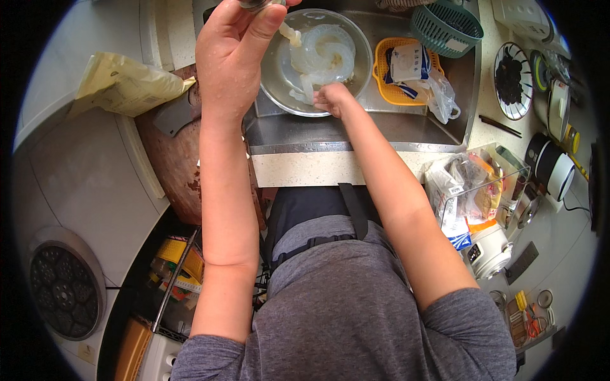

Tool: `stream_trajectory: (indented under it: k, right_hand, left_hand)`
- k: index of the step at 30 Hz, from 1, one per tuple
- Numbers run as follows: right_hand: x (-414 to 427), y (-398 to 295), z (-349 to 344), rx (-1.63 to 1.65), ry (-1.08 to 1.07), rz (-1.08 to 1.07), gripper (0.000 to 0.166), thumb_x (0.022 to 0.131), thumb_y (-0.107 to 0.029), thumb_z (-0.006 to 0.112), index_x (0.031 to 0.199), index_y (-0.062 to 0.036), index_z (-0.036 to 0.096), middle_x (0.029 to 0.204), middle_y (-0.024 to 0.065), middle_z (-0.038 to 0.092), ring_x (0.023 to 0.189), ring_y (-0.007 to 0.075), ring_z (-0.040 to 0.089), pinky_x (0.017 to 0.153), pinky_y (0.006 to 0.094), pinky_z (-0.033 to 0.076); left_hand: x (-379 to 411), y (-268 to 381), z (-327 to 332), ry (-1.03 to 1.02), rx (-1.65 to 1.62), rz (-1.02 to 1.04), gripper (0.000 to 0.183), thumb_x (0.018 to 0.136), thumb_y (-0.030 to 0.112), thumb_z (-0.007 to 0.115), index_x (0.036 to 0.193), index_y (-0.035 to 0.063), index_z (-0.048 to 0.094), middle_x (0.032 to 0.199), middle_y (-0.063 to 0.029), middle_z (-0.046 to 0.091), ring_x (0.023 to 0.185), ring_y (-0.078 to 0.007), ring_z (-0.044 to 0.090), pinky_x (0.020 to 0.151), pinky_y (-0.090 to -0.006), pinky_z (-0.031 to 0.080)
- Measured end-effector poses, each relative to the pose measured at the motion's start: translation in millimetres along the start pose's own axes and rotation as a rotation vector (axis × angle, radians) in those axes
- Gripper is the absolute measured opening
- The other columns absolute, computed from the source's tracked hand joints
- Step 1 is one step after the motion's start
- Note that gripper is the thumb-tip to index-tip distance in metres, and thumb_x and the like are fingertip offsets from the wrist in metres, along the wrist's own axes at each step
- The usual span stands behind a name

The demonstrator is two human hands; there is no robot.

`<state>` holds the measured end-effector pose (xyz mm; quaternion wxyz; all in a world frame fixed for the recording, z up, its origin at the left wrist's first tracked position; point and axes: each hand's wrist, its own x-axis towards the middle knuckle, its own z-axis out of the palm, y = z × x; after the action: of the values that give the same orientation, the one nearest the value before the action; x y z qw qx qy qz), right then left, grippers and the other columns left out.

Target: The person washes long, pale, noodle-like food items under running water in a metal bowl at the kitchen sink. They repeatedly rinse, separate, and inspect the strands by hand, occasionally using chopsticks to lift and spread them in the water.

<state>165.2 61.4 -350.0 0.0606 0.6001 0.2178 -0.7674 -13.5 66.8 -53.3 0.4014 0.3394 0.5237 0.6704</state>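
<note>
A round metal bowl (367,71) stands in the sink. In it lies a long, translucent whitish tube, seemingly animal casing (329,62), curled in a spiral. At the top edge my left hand (231,52), wet with drops, grips a round metal fitting (257,4), possibly the tap's end, cut off by the frame. A twisted cream length of the tube runs from under those fingers down into the bowl. My right hand (335,99) is at the bowl's near side, fingers bent inward over the rim beside a narrow part of the tube; whether they hold it is unclear.
Right in the metal sink (410,126) sit a yellow basket (381,90) with plastic packets and a green basket (419,24). On the left, a cleaver (174,114) lies on a worn wooden board (167,166) beside a yellowish bag (124,85). Chopsticks (500,126) lie right of the sink.
</note>
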Motion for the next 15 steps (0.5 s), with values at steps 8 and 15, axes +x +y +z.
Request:
stream_trajectory:
  k: [8, 15]
  right_hand:
    - [-10.6, 5.1, 25.5, 0.244, -0.035, 0.039, 0.012, 0.09, -0.002, 0.061, 0.097, 0.0057, 0.066, 0.086, 0.0142, 0.069, 0.07, 0.0217, 0.069, 0.061, 0.0369, 0.061]
    - [-43.0, -1.8, 45.2, -0.223, 0.08, -0.276, 0.013, 0.087, -0.007, 0.065, 0.078, -0.0022, 0.073, 0.067, 0.0097, 0.07, 0.059, 0.0192, 0.066, 0.053, 0.0325, 0.049]
  left_hand:
    - [1.1, -1.7, 1.4, 0.006, -0.017, 0.011, 0.036, 0.094, 0.025, 0.074, 0.118, -0.0001, 0.063, 0.115, -0.0087, 0.067, 0.11, -0.0194, 0.064, 0.101, -0.0353, 0.048]
    - [-0.4, -3.1, 0.0, 0.021, -0.01, 0.01, 0.036, 0.094, 0.025, 0.074, 0.118, 0.0001, 0.063, 0.115, -0.0086, 0.067, 0.111, -0.0198, 0.064, 0.102, -0.0359, 0.048]
